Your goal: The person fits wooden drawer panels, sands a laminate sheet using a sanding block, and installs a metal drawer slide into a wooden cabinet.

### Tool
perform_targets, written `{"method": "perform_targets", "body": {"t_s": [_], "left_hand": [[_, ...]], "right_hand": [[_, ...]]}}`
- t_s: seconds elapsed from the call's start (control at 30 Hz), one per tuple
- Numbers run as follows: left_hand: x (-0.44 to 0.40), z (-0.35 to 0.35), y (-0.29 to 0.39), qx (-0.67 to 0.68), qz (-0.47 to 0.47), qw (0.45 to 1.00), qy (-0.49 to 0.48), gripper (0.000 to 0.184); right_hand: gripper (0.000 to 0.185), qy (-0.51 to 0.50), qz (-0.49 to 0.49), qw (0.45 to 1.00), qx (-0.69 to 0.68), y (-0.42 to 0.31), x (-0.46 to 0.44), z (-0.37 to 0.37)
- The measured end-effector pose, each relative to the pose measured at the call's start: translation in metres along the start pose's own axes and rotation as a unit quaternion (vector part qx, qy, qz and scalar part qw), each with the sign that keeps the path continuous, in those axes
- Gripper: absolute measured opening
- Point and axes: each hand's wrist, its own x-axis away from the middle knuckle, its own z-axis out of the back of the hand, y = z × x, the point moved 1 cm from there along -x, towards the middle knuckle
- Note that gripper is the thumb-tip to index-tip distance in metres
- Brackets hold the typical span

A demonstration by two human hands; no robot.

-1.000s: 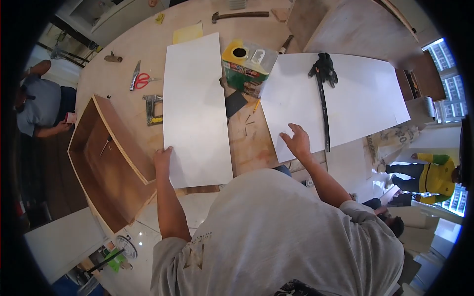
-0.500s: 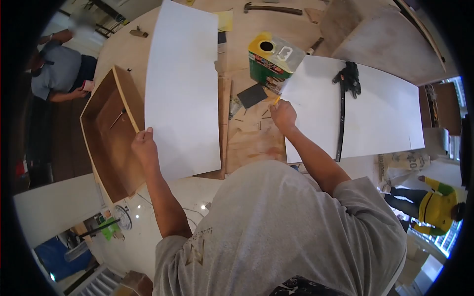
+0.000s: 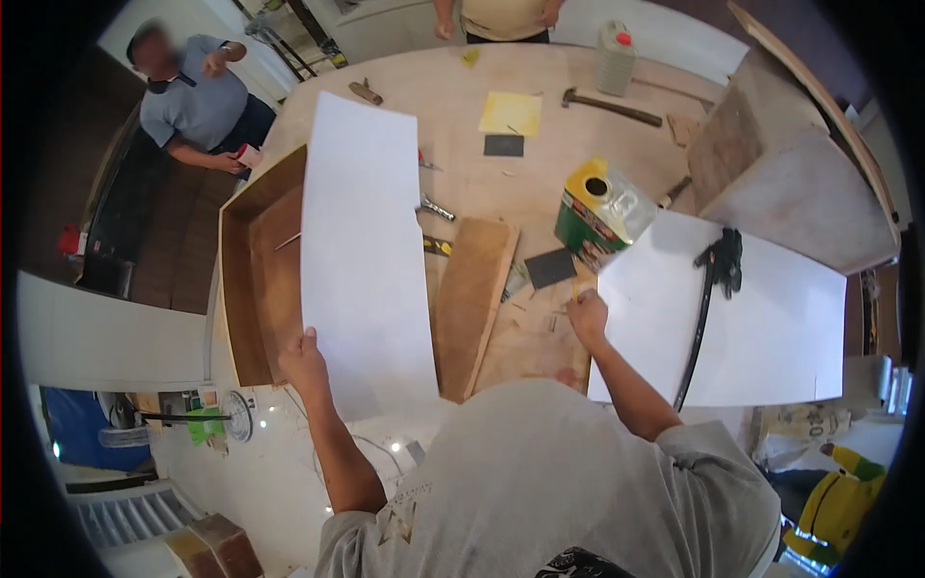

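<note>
My left hand (image 3: 304,366) is closed on the left edge of a long white panel (image 3: 371,260), which is partly over an open wooden drawer (image 3: 265,337). A screwdriver-like tool (image 3: 287,243) shows inside the drawer. Beside the panel lies a brown wooden board (image 3: 469,299). My right hand (image 3: 589,320) is closed around a thin yellow pencil (image 3: 576,289), near the left edge of a second white panel (image 3: 761,328). Just beyond that hand are a dark sanding sheet (image 3: 550,269) and a green and yellow metal can (image 3: 599,214).
A black glove (image 3: 727,262) and dark strip (image 3: 701,323) lie on the right panel. Farther back are a hammer (image 3: 612,106), a plastic jug (image 3: 617,58) and a yellow sheet (image 3: 511,114). A wooden box (image 3: 771,154) stands right. People (image 3: 198,96) stand around the table.
The view has tilted up, showing more of the table's far side. The left panel has shifted left over the drawer, uncovering the brown board. Both hands keep their holds.
</note>
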Motion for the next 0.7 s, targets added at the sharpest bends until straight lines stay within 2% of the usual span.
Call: {"method": "perform_targets", "body": {"t_s": [0.03, 0.1, 0.2, 0.3, 0.37, 0.4, 0.47, 0.53, 0.57, 0.6, 0.7], "left_hand": [[0.004, 0.004, 0.004, -0.015, 0.022, 1.000, -0.016, 0.034], [0.010, 0.009, 0.012, 0.012, 0.011, 1.000, -0.012, 0.034], [0.003, 0.016, 0.019, 0.032, -0.026, 0.999, -0.013, 0.032], [-0.007, 0.029, 0.036, 0.023, -0.016, 0.999, -0.037, 0.029], [-0.008, 0.030, 0.033, 0.035, -0.006, 0.998, -0.053, 0.026], [-0.012, 0.029, 0.029, 0.062, -0.019, 0.997, -0.035, 0.024], [-0.013, 0.022, 0.016, -0.032, -0.085, 0.996, -0.003, 0.022], [-0.001, 0.027, 0.047, -0.029, -0.029, 0.999, -0.020, 0.021], [-0.001, 0.020, 0.037, -0.037, -0.046, 0.998, -0.014, 0.020], [-0.001, 0.013, 0.026, -0.043, -0.064, 0.997, -0.008, 0.020], [0.005, 0.014, 0.042, -0.086, -0.058, 0.995, -0.012, 0.022]], "right_hand": [[0.019, -0.021, 0.007, 0.999, -0.042, -0.003, 0.003, -0.004], [0.012, -0.064, 0.016, 0.990, -0.123, -0.020, 0.006, -0.009], [0.009, -0.123, -0.081, 0.932, -0.332, -0.071, 0.020, 0.014], [0.010, -0.169, -0.019, 0.942, -0.288, -0.056, 0.011, -0.006], [0.012, -0.150, 0.007, 0.966, -0.210, -0.043, 0.035, 0.008], [0.013, -0.137, 0.049, 0.973, -0.182, -0.060, 0.021, 0.014], [0.005, -0.185, -0.075, 0.940, -0.277, -0.068, 0.026, 0.020], [0.006, -0.218, -0.130, 0.925, -0.281, -0.059, 0.032, 0.022], [0.007, -0.199, -0.091, 0.942, -0.254, -0.036, 0.030, 0.007], [0.007, -0.197, -0.094, 0.947, -0.236, -0.042, 0.036, 0.014], [0.005, -0.238, -0.129, 0.907, -0.321, -0.049, 0.041, 0.021]]}}
